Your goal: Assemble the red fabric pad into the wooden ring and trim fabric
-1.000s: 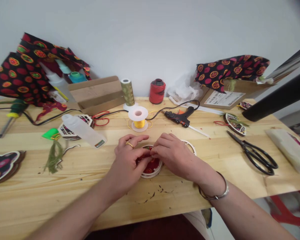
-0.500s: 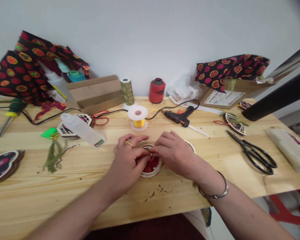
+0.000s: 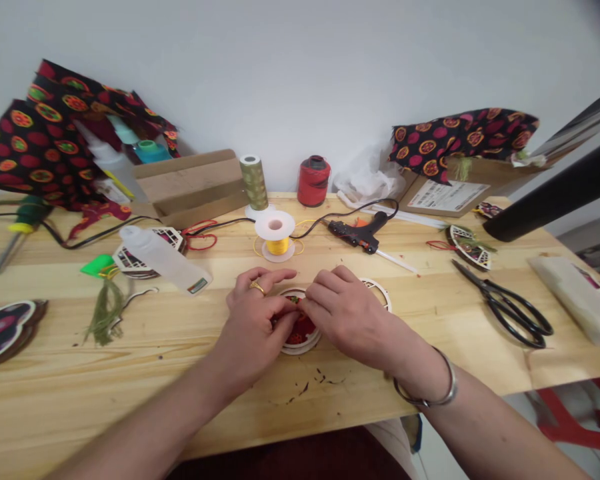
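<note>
A round white-rimmed piece (image 3: 303,349) lies on the table with dark red patterned fabric (image 3: 301,329) inside it. Over its middle my left hand (image 3: 254,323) is closed in a pinch, thumb against index finger, with the other fingers bent above. My right hand (image 3: 353,317) meets it there, its fingertips pressed together. Whatever the two pinches hold is too small and covered to make out. Partly behind my right hand lies a white openwork ring (image 3: 387,297).
Beyond the hands stand a yellow thread spool (image 3: 279,245), a green thread cone (image 3: 255,187) and a red thread cone (image 3: 314,183). A glue gun (image 3: 360,231) and black scissors (image 3: 513,310) lie to the right. Leftward are a plastic bottle (image 3: 167,260) and a green tassel (image 3: 105,310).
My right hand has shifted and turned slightly, its fingertips lower over the fabric. More of the white openwork ring behind it shows. My left hand stays almost in place.
</note>
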Tool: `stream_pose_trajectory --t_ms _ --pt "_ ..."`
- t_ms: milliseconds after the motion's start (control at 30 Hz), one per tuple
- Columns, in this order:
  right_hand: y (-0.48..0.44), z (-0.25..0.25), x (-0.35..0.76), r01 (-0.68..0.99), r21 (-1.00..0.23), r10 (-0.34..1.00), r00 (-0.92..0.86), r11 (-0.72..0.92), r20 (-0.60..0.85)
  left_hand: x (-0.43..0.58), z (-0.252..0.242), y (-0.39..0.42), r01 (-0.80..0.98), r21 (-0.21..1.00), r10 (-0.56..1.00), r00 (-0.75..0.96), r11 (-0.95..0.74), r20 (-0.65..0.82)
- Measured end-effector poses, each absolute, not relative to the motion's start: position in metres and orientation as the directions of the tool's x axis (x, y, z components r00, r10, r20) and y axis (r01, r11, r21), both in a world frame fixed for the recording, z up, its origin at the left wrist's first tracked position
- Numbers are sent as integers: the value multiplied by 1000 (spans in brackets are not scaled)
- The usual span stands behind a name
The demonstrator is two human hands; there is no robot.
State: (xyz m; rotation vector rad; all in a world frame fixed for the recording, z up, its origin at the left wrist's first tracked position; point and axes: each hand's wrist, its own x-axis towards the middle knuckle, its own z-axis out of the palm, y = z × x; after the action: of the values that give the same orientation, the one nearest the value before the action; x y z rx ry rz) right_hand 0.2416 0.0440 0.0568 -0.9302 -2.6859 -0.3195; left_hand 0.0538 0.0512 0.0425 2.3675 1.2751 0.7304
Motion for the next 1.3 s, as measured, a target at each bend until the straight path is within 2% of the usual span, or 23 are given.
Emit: stream_pose_trajectory --t_ms 533,733,900,1300 --pt "36 61 234 639 209 595 -767 740 241 56 44 50 660 550 856 450 -512 256" --pt "33 59 232 675 193 631 -736 712 246 57 44 50 641 563 848 462 -522 260" --pt "31 58 230 697 227 649 -717 680 255 57 45 50 646 560 851 450 -519 269" --pt "34 60 226 592 370 546 -805 716 231 56 42 51 640 582 860 442 -502 257"
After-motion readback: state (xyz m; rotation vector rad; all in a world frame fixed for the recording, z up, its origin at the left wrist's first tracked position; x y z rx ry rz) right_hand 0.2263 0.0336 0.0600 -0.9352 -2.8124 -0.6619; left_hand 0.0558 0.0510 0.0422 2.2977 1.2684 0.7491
